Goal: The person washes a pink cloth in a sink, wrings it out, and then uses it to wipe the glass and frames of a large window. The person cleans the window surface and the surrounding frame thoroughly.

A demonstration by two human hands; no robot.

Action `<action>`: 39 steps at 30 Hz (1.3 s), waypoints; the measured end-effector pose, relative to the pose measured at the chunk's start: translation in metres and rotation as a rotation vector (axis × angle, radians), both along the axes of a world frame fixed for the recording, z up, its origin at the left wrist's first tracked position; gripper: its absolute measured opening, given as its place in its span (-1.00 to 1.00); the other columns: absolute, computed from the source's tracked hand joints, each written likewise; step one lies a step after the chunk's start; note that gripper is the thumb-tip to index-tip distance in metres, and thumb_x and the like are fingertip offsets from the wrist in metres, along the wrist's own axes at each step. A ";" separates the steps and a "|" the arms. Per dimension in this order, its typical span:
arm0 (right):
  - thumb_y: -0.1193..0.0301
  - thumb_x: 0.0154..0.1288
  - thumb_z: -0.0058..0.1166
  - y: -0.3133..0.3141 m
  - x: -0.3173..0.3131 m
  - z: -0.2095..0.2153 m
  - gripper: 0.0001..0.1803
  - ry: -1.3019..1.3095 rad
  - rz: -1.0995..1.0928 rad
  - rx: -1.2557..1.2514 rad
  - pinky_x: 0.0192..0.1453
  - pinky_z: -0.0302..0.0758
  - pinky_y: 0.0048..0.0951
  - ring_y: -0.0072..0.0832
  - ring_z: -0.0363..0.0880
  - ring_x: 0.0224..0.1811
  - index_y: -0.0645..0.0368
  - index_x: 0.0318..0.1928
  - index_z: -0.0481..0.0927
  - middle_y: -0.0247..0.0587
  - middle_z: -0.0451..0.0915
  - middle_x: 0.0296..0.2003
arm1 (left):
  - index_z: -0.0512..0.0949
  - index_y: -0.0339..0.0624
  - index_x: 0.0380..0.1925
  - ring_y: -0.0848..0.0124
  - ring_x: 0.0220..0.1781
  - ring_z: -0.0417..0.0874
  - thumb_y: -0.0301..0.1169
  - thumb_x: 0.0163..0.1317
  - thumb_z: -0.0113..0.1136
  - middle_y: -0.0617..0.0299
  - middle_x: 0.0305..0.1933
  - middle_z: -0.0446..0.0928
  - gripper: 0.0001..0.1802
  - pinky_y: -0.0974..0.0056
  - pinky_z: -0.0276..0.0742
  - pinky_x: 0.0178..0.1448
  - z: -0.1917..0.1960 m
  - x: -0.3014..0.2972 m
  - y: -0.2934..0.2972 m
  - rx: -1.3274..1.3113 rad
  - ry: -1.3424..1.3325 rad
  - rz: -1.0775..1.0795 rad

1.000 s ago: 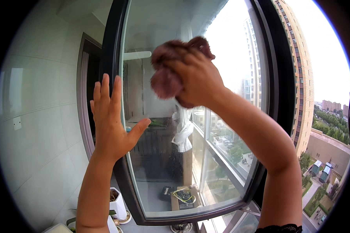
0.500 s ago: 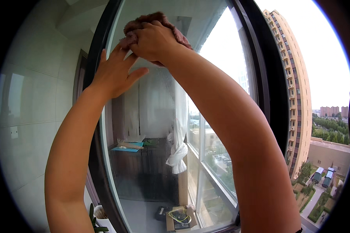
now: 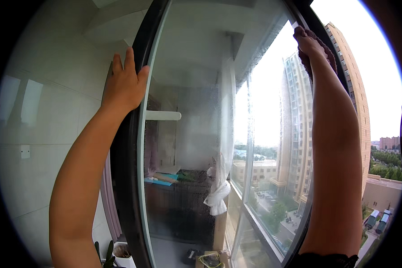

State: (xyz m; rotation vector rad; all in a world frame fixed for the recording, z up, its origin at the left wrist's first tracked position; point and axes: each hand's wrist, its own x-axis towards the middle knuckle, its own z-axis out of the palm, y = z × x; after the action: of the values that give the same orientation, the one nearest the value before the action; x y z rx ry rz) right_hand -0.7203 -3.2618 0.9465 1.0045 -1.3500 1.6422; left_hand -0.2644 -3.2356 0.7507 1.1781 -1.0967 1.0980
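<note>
My right hand (image 3: 311, 47) is high at the upper right, closed on a brownish-purple cloth (image 3: 329, 52) that lies against the right side of the window, where glass and dark frame meet. My left hand (image 3: 123, 82) rests on the dark left frame (image 3: 134, 134) of the window sash, its fingers apart and the thumb toward the glass. Between my arms stands the glass pane (image 3: 187, 98), hazy and streaked with moisture. A pale window handle (image 3: 163, 115) sticks out from the left frame, below my left hand.
Through or in the glass show a knotted white curtain (image 3: 217, 196) and a box with cords (image 3: 210, 259). A white planter (image 3: 122, 254) with a green plant stands at lower left, beside a tiled wall (image 3: 44, 178). A tall building (image 3: 362, 125) rises outside, far below which lies the ground.
My right hand has carried the cloth from the pane's upper left across to its right edge. My left hand has moved from the glass onto the left frame. The view has shifted.
</note>
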 end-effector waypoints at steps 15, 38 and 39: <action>0.17 0.34 -0.34 0.014 0.364 -0.063 -0.50 0.934 0.278 -0.066 0.32 0.27 -0.16 -0.38 0.35 0.34 -0.25 0.22 0.50 -0.48 0.45 0.27 | 0.12 -0.57 0.25 -0.25 0.13 0.53 -0.18 0.34 0.10 -0.50 0.05 0.46 -0.28 -0.02 0.47 0.22 -0.036 -0.018 0.032 0.063 0.166 -0.417; 0.10 0.18 0.13 0.029 0.117 -0.397 -0.41 1.238 0.181 0.056 0.41 0.27 -0.12 -0.15 0.33 0.33 -0.13 0.25 0.45 -0.04 0.42 0.23 | 0.15 -0.32 0.38 0.27 0.25 0.43 -0.21 0.49 -0.08 -0.01 0.30 0.36 -0.41 0.26 0.29 0.33 -0.396 -0.012 0.057 0.172 0.402 -0.890; 0.06 0.17 0.16 0.030 0.103 -0.344 -0.38 1.092 0.082 -0.001 0.39 0.29 -0.11 -0.11 0.34 0.32 -0.19 0.27 0.44 -0.03 0.44 0.22 | 0.17 -0.30 0.37 0.31 0.19 0.46 -0.20 0.50 -0.09 0.02 0.26 0.40 -0.43 0.28 0.32 0.29 -0.396 -0.017 0.050 0.150 0.414 -0.942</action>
State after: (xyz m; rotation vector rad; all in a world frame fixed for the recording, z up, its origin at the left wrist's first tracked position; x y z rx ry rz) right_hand -0.6176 -3.2317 0.6022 1.6176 -0.5546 0.8439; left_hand -0.2812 -3.1859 0.3548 0.7789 -1.2035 0.0425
